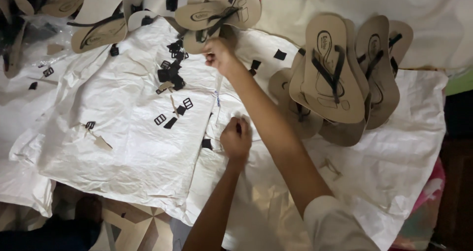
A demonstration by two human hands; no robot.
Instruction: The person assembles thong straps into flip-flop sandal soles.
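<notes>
Your right hand [219,55] is stretched out toward the far side of the white woven sheet [123,147] that covers the floor, its grip pinched together on the upper end of a thin pale strip [217,86] that hangs down from the fingertips. Your left hand [236,138] sits nearer to you, close to the middle of the sheet, curled into a closed grip around something small and dark with a touch of red; what it is cannot be told. A thin thread or wire loops on the sheet between the two hands.

Just left of your right hand lies a cluster of small black strap pieces [171,72], and nearer the sheet's middle a few black buckles [173,112] are scattered flat. A tan cut-off scrap [102,142] rests toward the left side.

Along the far edge a heap of tan sandals [212,12] with black straps touches your right hand's fingertips. Toward the right edge a second stack of tan sandals [340,73] lies overlapped, soles up and toes pointing away from you. Patterned floor tiles [133,226] show at the sheet's near edge.
</notes>
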